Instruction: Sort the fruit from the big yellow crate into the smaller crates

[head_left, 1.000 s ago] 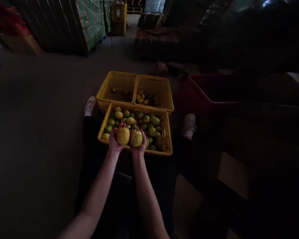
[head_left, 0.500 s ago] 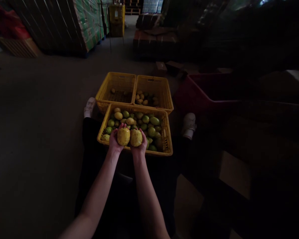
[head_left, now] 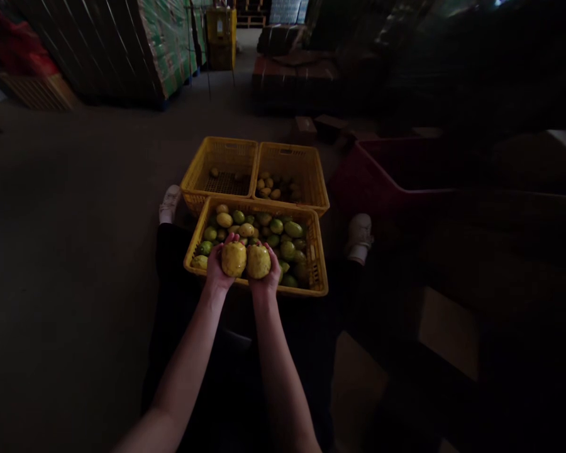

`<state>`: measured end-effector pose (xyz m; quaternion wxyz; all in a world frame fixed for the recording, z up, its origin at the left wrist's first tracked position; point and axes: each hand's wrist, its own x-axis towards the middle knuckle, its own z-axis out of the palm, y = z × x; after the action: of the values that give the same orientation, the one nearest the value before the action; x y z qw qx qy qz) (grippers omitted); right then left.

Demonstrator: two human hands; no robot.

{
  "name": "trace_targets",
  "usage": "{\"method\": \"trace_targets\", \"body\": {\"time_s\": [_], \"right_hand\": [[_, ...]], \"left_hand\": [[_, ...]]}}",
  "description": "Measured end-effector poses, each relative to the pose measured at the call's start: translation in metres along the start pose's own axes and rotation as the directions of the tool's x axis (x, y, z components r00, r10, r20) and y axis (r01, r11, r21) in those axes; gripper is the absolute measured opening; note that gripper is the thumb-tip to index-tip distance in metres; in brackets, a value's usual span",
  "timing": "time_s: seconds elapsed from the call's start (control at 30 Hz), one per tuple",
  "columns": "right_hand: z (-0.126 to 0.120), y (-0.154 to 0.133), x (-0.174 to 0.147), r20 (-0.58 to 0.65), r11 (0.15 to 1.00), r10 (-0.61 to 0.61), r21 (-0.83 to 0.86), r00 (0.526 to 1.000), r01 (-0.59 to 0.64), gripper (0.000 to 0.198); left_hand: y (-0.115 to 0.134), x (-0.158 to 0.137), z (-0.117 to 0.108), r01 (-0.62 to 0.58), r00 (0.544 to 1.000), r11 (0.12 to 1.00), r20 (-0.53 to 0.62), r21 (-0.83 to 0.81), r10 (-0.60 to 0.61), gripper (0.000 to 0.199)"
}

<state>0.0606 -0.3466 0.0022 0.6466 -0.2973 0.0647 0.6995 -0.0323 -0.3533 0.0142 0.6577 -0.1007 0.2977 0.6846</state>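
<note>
My left hand [head_left: 219, 267] is closed round a round yellow fruit [head_left: 234, 259] with a slightly mottled skin, its exact kind unclear. A similar yellow fruit [head_left: 258, 262] rests in my right hand [head_left: 268, 277], fingers curled about it from the side. Both fruits are held side by side over the near edge of a yellow plastic crate [head_left: 259, 290]. Inside that crate lie several oval fruits, some green, such as the green fruit [head_left: 293, 229], and some yellow, such as the yellow fruit [head_left: 224, 219]. My hands hide part of the pile.
Beyond stand two more yellow crates: the left crate [head_left: 220, 146] holds a few fruits, the right crate [head_left: 306, 165] several in its near part. A dark red bin [head_left: 382, 173] is to the right. Cardboard pieces [head_left: 448, 330] lie at the lower right. My shoes [head_left: 360, 231] flank the crates.
</note>
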Motion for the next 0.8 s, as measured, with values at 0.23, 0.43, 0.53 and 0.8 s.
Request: {"method": "trace_targets", "body": {"time_s": [0.23,0.43,0.53,0.8], "right_hand": [[-0.002,-0.001,0.002,-0.052,1.0,-0.01,-0.027,0.999,0.009,0.011],[-0.009,-0.002,0.004,-0.006,0.998,-0.048,-0.032,0.999,0.047,0.01],[-0.011,-0.002,0.004,0.008,0.998,-0.057,-0.035,0.998,0.057,0.011],[-0.007,-0.003,0.002,0.003,0.996,-0.074,-0.047,0.997,0.074,0.011]], "left_hand": [[-0.003,0.0,0.001,0.017,1.0,1.0,-0.014,0.012,-0.017,0.039],[-0.005,-0.004,0.006,0.051,0.998,0.999,-0.028,-0.001,-0.051,0.036],[-0.006,-0.004,0.006,0.066,0.998,0.998,-0.013,-0.017,-0.067,0.039],[-0.007,-0.01,0.011,0.074,0.997,0.996,-0.033,-0.05,-0.076,0.044]]}}
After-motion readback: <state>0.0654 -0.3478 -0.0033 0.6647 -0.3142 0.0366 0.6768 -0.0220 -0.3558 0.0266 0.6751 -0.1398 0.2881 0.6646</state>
